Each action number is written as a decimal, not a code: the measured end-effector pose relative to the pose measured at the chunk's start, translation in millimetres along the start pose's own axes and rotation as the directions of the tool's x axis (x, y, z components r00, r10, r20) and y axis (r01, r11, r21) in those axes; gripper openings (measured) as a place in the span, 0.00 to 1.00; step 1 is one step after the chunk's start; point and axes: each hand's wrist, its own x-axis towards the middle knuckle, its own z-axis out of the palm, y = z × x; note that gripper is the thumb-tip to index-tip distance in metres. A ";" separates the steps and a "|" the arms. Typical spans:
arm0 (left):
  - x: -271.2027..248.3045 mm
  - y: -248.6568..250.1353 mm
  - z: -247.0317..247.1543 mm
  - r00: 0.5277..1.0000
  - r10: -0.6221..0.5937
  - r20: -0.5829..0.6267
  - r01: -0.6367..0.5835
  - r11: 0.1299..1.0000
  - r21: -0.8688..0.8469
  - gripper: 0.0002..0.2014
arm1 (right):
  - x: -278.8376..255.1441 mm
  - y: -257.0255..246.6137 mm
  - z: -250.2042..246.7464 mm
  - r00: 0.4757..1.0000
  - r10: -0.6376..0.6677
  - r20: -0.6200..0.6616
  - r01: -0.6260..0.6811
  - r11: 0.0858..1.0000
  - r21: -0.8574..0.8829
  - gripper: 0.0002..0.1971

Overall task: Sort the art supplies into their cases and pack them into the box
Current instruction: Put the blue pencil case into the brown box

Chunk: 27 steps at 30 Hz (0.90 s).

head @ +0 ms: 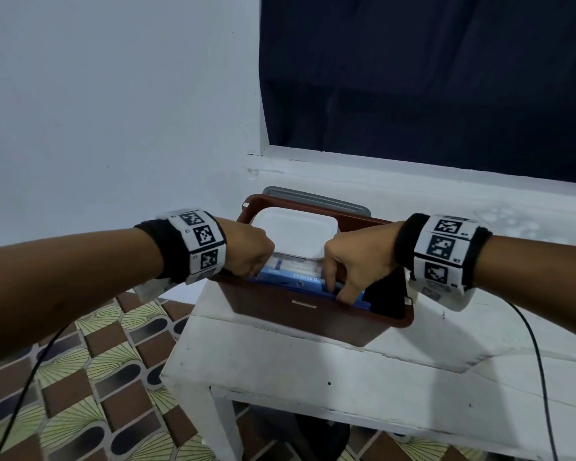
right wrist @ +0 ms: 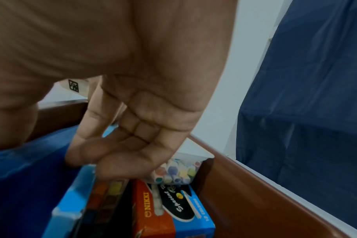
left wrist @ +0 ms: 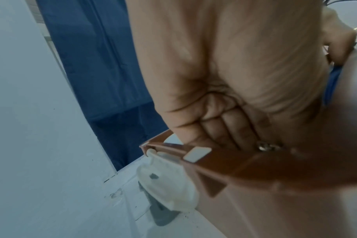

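A brown plastic box (head: 313, 316) stands on a white table (head: 280, 361). Upright along its near wall sits a blue coloured-pencil box (head: 293, 277). My left hand (head: 256, 272) curls down over that box's left end, and my right hand (head: 336, 287) pinches its right part, thumb outside and fingers inside. A clear container with a white lid (head: 293, 234) fills the far side. In the right wrist view my fingers (right wrist: 112, 153) reach over the blue box (right wrist: 27, 169), beside a paint palette (right wrist: 104, 198), an orange box (right wrist: 151, 214), a blue chalk box (right wrist: 196, 214) and the clear container (right wrist: 177, 172).
A grey lid (head: 316, 197) leans behind the box against the window sill. A white latch (left wrist: 167, 185) hangs from the box's left end. A dark blue curtain (head: 446, 78) covers the window. Black cables (head: 539, 361) trail off both wrists. A patterned floor (head: 80, 377) lies lower left.
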 end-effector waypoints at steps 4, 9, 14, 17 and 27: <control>1.0 -2.5 -2.6 0.999 -0.011 0.040 0.011 1.000 -0.013 0.09 | 6.6 -2.5 11.0 0.997 -0.016 0.072 0.020 0.999 -0.047 0.10; 0.0 -13.8 -9.2 0.992 -0.005 0.129 0.025 0.988 -0.153 0.08 | 7.6 3.8 15.2 0.995 0.002 0.103 -0.002 1.000 0.001 0.10; -2.3 -20.3 -11.6 0.999 0.038 0.037 -0.027 0.966 -0.256 0.04 | -3.1 8.4 9.5 0.993 0.031 0.115 -0.046 0.991 0.129 0.06; 0.9 -20.5 -9.0 0.999 0.019 0.028 -0.012 0.977 -0.214 0.03 | -0.3 7.7 13.7 0.990 0.045 0.134 -0.059 0.993 0.103 0.08; 1.0 -3.1 -13.9 0.998 0.022 0.066 -0.020 0.999 -0.026 0.04 | -5.5 4.5 13.5 0.990 0.096 0.108 -0.109 0.987 0.121 0.09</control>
